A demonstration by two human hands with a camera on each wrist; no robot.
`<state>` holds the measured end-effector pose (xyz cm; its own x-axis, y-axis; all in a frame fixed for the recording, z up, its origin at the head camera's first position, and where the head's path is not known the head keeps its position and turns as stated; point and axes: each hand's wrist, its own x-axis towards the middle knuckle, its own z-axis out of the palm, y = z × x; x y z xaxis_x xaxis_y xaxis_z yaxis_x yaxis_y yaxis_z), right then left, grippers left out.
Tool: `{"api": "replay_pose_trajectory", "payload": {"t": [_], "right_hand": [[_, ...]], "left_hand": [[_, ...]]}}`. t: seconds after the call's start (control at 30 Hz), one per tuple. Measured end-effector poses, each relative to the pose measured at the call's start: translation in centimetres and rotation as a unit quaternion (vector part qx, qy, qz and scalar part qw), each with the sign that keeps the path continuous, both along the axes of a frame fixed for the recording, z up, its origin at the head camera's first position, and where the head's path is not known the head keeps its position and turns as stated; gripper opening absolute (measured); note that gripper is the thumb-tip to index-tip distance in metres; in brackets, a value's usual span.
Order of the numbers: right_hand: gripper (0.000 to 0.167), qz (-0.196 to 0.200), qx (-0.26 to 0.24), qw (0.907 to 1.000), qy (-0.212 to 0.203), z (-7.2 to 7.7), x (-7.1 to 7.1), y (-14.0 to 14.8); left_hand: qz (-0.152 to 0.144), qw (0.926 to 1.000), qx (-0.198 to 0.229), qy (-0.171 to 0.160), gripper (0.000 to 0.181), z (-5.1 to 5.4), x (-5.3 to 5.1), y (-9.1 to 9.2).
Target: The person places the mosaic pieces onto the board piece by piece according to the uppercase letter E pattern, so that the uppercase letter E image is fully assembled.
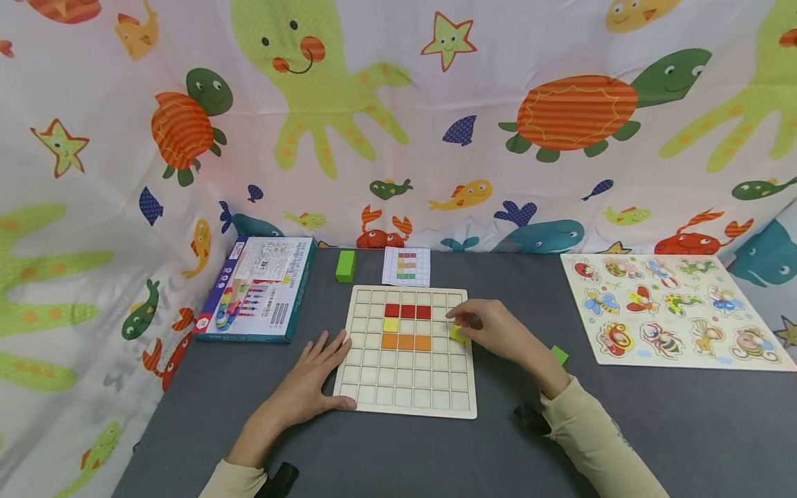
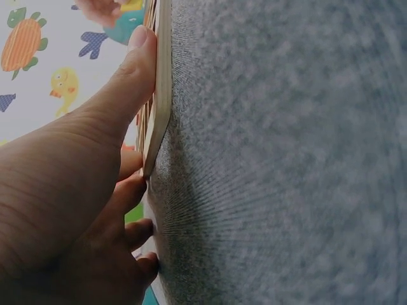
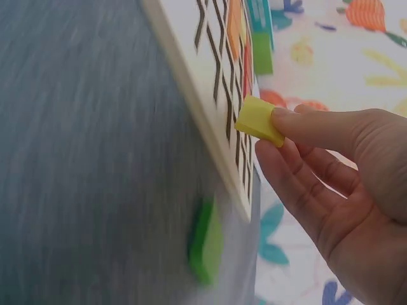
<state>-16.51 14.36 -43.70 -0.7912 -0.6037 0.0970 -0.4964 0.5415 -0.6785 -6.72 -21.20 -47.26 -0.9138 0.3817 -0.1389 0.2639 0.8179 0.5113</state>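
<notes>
**Bring the yellow block [image 3: 259, 119] in flat and square**

Your right hand [image 1: 497, 332] pinches the block between thumb and forefinger, near the right edge of the gridded board [image 1: 411, 398]; whether the block touches the board is hard to tell. Your left hand [image 1: 311, 386] holds nothing: its fingers are spread against the board's left edge, with the thumb at the near left corner.

On the grid, three red squares [image 1: 407, 311] run in a row, with three orange squares [image 1: 406, 342] below them on your side. Between the rows sits one yellow square [image 1: 391, 325], with two bare cells to its right. If the block is meant for one of those, I'd carry it above the surface rather than drag it – the grid lines could catch it.

Turn the block until its sides run with the lines, keep your fingertips high on it, then lower it straight down. The red and orange neighbours are close, so a tilted block might knock them. Keep light pressure with your left hand – the board could slide on the worktop [image 1: 510, 456]. Mind the green block [image 1: 559, 355] beside your right forearm too; your sleeve could push it.
</notes>
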Motion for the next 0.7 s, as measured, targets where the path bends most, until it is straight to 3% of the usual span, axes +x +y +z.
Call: {"api": "replay_pose_trajectory", "payload": {"t": [0.43,0.7], "right_hand": [[0.024,0.072,-0.037,0.9963,-0.028,-0.4,0.3,-5.7],[0.023,0.082,-0.026,0.9950,-0.052,-0.3,0.8,-9.4]], "left_hand": [[0.007,1.0000,0.000,-0.004,0.107,-0.3,0.1,0.2],[0.009,0.9999,0.004,-0.004,0.107,-0.2,0.1,0.1]]}}
